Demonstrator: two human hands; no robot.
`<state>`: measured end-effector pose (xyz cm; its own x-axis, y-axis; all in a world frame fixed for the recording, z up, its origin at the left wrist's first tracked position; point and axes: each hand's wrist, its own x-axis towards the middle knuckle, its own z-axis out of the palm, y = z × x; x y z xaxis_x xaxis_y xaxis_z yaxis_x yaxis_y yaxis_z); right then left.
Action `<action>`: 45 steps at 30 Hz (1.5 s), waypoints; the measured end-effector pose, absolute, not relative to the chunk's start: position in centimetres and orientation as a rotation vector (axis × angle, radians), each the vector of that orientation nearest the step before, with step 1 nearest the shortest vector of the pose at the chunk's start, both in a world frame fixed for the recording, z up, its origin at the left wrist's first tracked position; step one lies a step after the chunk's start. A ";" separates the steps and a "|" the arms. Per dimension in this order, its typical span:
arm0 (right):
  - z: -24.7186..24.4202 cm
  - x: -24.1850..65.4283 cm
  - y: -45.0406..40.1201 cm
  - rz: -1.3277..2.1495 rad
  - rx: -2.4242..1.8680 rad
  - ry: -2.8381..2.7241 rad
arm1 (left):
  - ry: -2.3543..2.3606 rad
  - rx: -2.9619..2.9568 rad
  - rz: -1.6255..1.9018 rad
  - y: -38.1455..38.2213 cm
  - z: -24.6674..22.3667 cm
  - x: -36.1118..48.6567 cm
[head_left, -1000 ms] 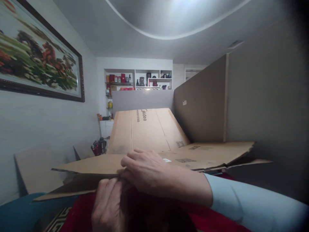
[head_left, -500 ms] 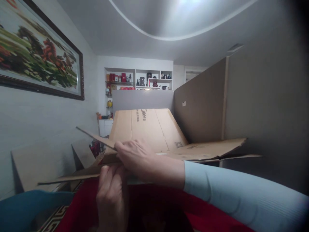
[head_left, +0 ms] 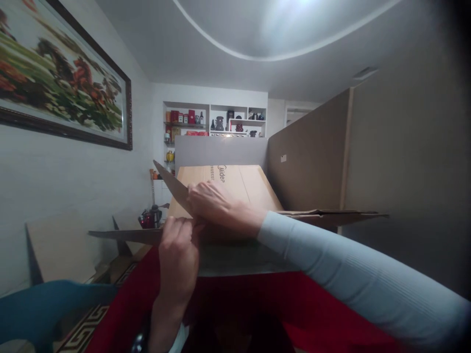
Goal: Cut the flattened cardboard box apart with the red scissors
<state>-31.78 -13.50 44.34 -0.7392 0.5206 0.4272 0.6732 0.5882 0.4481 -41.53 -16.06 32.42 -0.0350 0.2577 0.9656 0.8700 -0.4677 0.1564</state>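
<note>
A large brown cardboard box point(head_left: 241, 189) with "Midea" printed on it fills the middle of the view. My right hand point(head_left: 215, 203) reaches across to the left and is closed on an upward-slanting cardboard flap point(head_left: 172, 184). Just below and left of it, my left hand point(head_left: 179, 240) is closed on a lower flap point(head_left: 127, 236) that sticks out to the left. The two hands are close together at the near end of the box. Another flap point(head_left: 342, 216) extends to the right behind my right sleeve. Fingertips of both hands are hidden.
Red cloth point(head_left: 257, 294) lies under the near end. A blue chair point(head_left: 47, 309) stands at lower left. On the right rises a tall brown panel point(head_left: 312, 157); a framed horse picture point(head_left: 91, 83) hangs left. Shelves point(head_left: 206, 105) with ornaments are behind.
Both hands have risen, lifting the near end of the box. The left flaps have swung up, the upper one more steeply, and the right flap now appears nearly edge-on.
</note>
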 end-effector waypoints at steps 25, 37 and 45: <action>45.6 -33.1 -9.8 -0.600 -1.310 -2.329 | -1.135 -1.664 -1.643 -12.0 33.9 -42.4; 47.4 -34.3 -4.8 -0.750 -1.490 -2.210 | -1.175 -1.738 -1.528 -10.3 36.1 -42.9; 47.5 -34.2 -4.9 -0.853 -1.441 -2.187 | -1.304 -1.695 -1.613 -9.9 36.6 -41.8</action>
